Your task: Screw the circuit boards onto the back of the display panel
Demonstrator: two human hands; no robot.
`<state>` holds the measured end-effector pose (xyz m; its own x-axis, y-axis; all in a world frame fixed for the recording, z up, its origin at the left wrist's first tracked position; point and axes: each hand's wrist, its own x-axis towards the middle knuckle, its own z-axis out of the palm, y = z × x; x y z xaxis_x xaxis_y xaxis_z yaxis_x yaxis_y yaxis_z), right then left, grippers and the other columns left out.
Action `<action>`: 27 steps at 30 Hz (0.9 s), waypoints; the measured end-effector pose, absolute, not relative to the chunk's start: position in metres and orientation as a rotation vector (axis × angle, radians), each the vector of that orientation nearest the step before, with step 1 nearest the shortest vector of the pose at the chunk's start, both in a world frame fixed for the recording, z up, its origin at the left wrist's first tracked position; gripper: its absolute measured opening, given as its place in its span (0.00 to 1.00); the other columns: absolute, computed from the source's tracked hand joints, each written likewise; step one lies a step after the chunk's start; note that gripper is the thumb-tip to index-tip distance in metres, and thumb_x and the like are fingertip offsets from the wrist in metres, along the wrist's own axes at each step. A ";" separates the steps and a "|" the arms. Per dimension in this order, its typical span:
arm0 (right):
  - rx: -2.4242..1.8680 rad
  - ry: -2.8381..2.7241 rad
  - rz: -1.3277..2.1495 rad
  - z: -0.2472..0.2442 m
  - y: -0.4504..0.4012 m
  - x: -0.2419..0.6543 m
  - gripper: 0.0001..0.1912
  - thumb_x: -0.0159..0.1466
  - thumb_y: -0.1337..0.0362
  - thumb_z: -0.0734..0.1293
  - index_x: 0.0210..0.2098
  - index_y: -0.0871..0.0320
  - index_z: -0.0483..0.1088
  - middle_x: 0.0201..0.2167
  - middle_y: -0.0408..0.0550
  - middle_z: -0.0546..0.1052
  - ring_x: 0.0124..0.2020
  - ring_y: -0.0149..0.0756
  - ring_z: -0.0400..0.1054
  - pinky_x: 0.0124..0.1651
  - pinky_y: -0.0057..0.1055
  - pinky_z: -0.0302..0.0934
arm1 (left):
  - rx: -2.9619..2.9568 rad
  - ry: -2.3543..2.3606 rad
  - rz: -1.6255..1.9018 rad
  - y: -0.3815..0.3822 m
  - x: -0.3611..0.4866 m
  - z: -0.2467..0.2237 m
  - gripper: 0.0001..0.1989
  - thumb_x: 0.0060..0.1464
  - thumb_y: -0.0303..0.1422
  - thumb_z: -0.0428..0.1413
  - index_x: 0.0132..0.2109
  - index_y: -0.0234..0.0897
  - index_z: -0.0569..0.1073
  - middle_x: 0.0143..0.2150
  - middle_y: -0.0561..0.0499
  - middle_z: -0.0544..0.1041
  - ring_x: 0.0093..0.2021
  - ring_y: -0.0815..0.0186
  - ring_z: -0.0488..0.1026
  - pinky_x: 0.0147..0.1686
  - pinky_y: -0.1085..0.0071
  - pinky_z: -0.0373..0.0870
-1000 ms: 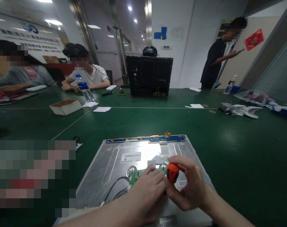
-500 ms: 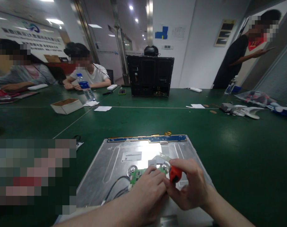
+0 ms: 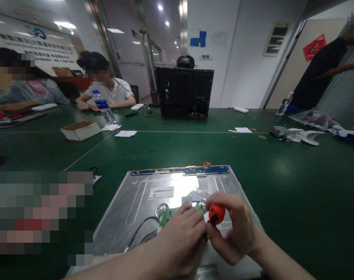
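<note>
A silver metal display panel (image 3: pixel 138 229) lies on the table in front of me, with a blue circuit strip (image 3: pixel 162 171) along its far edge. On the panel sits a small green circuit board (image 3: pixel 166 214), partly covered by my left hand (image 3: pixel 185 232). That hand's fingers are curled together at the board's right end, and their tips are hidden. My right hand (image 3: pixel 234 227) is closed around a screwdriver (image 3: pixel 217 213) with an orange-red handle, its butt end towards me. The screwdriver's tip is out of sight. Dark cables (image 3: pixel 142 230) run from the board's left side.
A black device housing (image 3: pixel 185 93) stands at the table's far side. An open white box (image 3: pixel 81 131) and a water bottle (image 3: pixel 104 108) are left of it. White and grey parts (image 3: pixel 296 135) lie right. Two people sit at left; another person stands at right.
The screwdriver's handle has turned slightly in my right hand, whose fingers have shifted. My left hand stays on the board. The standing person has moved further right.
</note>
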<state>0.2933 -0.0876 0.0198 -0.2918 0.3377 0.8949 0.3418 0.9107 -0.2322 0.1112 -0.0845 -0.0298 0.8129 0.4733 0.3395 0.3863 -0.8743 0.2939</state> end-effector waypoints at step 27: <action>-0.527 -1.849 -0.048 0.027 -0.092 0.291 0.26 0.57 0.73 0.60 0.56 0.61 0.63 0.26 0.43 0.75 0.24 0.35 0.70 0.24 0.30 0.64 | 2.721 0.636 0.538 -0.084 0.111 -0.025 0.11 0.53 0.27 0.53 0.46 0.37 0.69 0.47 0.43 0.77 0.48 0.53 0.72 0.52 0.52 0.65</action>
<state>0.2914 -0.0918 0.0275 -0.2440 0.3310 0.9116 0.3777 0.8982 -0.2250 0.1111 -0.0841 -0.0253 0.8324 0.4731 0.2885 0.3627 -0.8588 0.3619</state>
